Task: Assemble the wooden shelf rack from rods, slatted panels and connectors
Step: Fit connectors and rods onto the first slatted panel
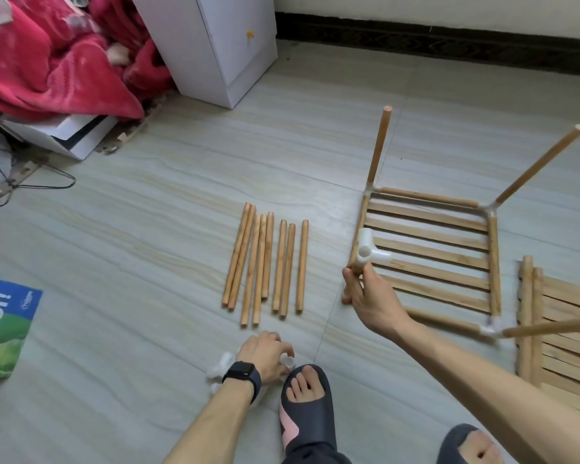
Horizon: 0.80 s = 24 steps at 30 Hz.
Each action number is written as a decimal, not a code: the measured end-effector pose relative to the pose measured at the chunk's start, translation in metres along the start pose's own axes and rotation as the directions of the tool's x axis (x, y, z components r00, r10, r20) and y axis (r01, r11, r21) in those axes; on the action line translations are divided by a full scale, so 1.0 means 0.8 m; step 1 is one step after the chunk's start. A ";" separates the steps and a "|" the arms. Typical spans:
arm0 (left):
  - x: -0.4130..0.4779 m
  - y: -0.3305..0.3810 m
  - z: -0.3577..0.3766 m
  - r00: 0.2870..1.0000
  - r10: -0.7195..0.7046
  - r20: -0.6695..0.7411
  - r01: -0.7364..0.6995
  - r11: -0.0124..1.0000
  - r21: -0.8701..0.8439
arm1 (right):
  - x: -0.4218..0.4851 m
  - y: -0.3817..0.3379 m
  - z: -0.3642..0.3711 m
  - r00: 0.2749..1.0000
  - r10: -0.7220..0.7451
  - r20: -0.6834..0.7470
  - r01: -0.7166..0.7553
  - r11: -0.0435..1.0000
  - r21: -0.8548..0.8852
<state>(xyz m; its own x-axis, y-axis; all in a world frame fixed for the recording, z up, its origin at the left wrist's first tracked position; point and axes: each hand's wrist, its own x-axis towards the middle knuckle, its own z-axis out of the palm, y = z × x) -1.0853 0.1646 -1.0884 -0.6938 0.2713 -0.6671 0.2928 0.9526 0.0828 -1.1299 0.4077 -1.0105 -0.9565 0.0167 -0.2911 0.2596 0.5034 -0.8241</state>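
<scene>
Dark foam slipper (305, 406), toes bare, sits lowest in view. Just beside it the left hand (265, 353) reaches down to the floor, fingers curled round a small white connector (288, 360). More white pieces (220, 366) lie by the wrist, which wears a black watch (241, 371).

Right of centre on the floor lies the rack frame (429, 249): flat pale slats inside a square of round wooden rods, with white plastic joints at three corners and a rod rising from each. At its near-left corner the right hand (370, 296), arm stretched forward, pinches the base of a three-way connector (370, 252) between thumb and fingers.

Eight loose rods (265, 262), smooth and round, lie side by side left of the frame, with bare floor between. A second slatted panel (566, 336) lies at the right edge, close beside the frame.

Grey streaked floor tiles (148, 195) spread open to the left. Beyond stand a white cabinet (215, 45) and a crumpled red blanket (47, 55).
</scene>
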 end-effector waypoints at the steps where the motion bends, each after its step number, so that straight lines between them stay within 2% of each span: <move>1: 0.003 -0.001 -0.002 1.000 0.003 -0.014 -0.003 1.000 0.001 | 0.000 0.000 0.000 1.000 0.002 0.000 -0.002 1.000 -0.014; 4: 0.005 -0.006 -0.028 0.997 -0.032 -0.064 0.024 0.993 -0.116 | -0.003 -0.003 -0.002 1.000 0.003 0.014 -0.002 0.995 -0.100; 7: 0.004 -0.008 -0.091 0.974 -0.100 -0.204 0.012 0.920 -0.392 | -0.011 -0.017 -0.003 0.997 -0.016 0.075 0.033 0.975 -0.220; 9: -0.008 0.000 -0.148 0.928 -0.146 -0.341 -0.089 0.805 -0.587 | -0.026 -0.029 -0.001 0.988 -0.037 0.150 0.078 0.958 -0.276; 11: -0.020 0.013 -0.203 0.869 -0.211 -0.447 -0.236 0.617 -0.751 | -0.033 -0.036 0.007 0.965 -0.030 0.261 0.119 0.936 -0.331; 13: -0.038 0.035 -0.257 0.818 -0.220 -0.531 -0.395 0.457 -0.797 | -0.038 -0.046 0.000 0.942 -0.005 0.335 0.141 0.913 -0.382; 15: -0.058 0.065 -0.303 0.798 -0.145 -0.584 -0.505 0.368 -0.781 | -0.044 -0.061 -0.028 0.940 0.022 0.341 0.108 0.928 -0.355; 17: -0.079 0.101 -0.337 0.787 -0.040 -0.615 -0.563 0.358 -0.745 | -0.055 -0.080 -0.070 0.967 -0.008 0.256 0.058 0.980 -0.188; 18: -0.088 0.120 -0.348 0.780 0.008 -0.626 -0.588 0.354 -0.727 | -0.065 -0.089 -0.094 0.982 -0.038 0.187 0.039 0.999 -0.005; 20: -0.102 0.155 -0.357 0.775 0.095 -0.625 -0.616 0.334 -0.713 | -0.090 -0.106 -0.138 0.994 -0.104 0.029 0.085 0.922 0.378; 21: -0.108 0.172 -0.357 0.775 0.144 -0.615 -0.624 0.328 -0.709 | -0.102 -0.111 -0.158 0.990 -0.133 -0.053 0.142 0.856 0.497; 24: -0.124 0.216 -0.352 0.773 0.251 -0.582 -0.634 0.273 -0.724 | -0.141 -0.114 -0.202 0.963 -0.146 -0.227 0.257 0.758 0.600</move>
<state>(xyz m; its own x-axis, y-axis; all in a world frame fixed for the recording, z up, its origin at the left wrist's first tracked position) -1.1510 0.3409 -0.7996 -0.8459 0.5295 -0.0643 0.0432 0.1882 0.9812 -1.0671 0.4994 -0.8242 -0.9891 0.1388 -0.0492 0.0307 -0.1326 -0.9907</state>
